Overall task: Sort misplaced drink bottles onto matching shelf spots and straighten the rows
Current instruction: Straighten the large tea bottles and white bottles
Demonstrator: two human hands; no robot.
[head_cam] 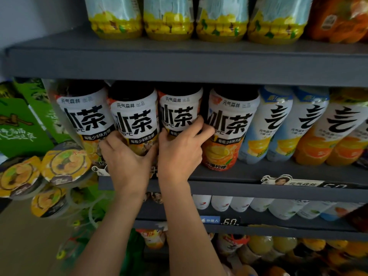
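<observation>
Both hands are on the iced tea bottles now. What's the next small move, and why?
Probably slide the third white-labelled iced tea bottle, gripped by the right hand, rightward: a dark gap separates it from the fourth iced tea bottle. The left hand grips the second bottle.

Grey shelf [229,173]: four black-capped tea bottles [229,126], blue-labelled bottles [264,124], orange-labelled bottles [326,134] alongside.

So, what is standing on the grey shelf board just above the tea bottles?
On the upper shelf stand four bottles with yellow fruit labels, and one orange bottle at the right. Their tops are cut off, and anything behind them is covered.
</observation>
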